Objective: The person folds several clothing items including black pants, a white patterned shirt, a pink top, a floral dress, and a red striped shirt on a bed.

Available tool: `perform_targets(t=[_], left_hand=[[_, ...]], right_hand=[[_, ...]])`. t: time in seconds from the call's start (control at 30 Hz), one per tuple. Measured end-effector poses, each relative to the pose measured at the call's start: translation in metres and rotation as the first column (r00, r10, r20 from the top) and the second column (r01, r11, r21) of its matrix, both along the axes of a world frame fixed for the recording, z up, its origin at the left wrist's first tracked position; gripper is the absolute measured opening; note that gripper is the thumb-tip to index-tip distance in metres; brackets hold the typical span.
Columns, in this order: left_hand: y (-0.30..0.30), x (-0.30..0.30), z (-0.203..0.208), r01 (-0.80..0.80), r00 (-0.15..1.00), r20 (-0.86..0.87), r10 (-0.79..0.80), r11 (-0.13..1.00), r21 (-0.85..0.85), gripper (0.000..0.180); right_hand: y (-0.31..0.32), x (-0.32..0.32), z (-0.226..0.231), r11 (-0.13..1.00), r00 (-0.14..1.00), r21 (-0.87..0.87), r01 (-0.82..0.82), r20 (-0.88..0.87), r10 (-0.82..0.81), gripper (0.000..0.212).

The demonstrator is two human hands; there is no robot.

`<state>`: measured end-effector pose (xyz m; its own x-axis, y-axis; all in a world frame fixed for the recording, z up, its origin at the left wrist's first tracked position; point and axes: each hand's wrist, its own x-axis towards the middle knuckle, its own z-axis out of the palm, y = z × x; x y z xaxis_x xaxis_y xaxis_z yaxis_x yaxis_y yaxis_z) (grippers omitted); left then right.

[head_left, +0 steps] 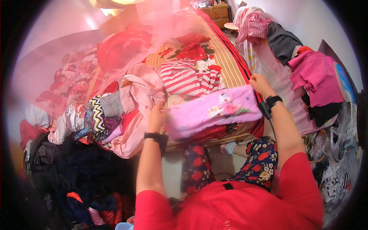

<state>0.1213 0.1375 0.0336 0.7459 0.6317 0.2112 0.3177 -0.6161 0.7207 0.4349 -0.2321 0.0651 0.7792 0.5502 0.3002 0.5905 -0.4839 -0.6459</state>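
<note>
A pink-lilac cloth with a flower print (230,105) stretches between my hands over the near edge of the bed, folded into a long strip; its kind of garment does not show. My left hand (156,117) is closed at its left end, which is smeared by motion. At the upper right corner, my right hand (260,84) pinches the cloth, fingers closed. Just beyond lies a red-and-white striped garment (182,78) on the bed. A pale pink cloth (140,86) is heaped beside my left hand.
The bed (226,46) has a striped, red-flowered cover. Piled clothes (109,103) cover its left side, and dark clothes (88,165) are heaped at the lower left. Sheer pink netting (126,23) hangs over the far left. More garments (314,76) and plastic bags (341,149) line the right.
</note>
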Motion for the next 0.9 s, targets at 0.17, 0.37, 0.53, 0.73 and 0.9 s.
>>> perform_targets(t=[0.17,0.37,0.53,0.73,0.9], left_hand=[[-0.047,0.03,-0.015,0.122,0.971,0.139,-0.194,0.905,0.406,0.045],[-0.112,0.042,-0.003,0.389,0.901,-0.001,-0.433,0.808,0.444,0.045],[-0.113,0.02,-0.02,0.427,0.89,-0.074,-0.451,0.762,0.487,0.038],[-0.097,-0.003,-0.03,0.377,0.898,0.012,-0.439,0.786,0.49,0.023],[-0.101,-0.036,-0.025,0.385,0.911,-0.034,-0.411,0.819,0.425,0.019]], right_hand=[[0.035,-0.045,-0.028,0.998,0.989,0.061,-0.014,0.15,0.005,0.021],[0.091,-0.129,-0.031,0.967,0.959,-0.036,-0.254,0.118,0.256,0.036],[0.07,-0.153,-0.058,0.962,0.947,-0.161,-0.219,0.2,0.249,0.042],[0.037,-0.132,-0.075,0.994,0.92,-0.093,-0.055,0.382,0.087,0.025],[0.011,-0.155,-0.052,0.986,0.883,-0.046,-0.161,0.439,0.164,0.014]])
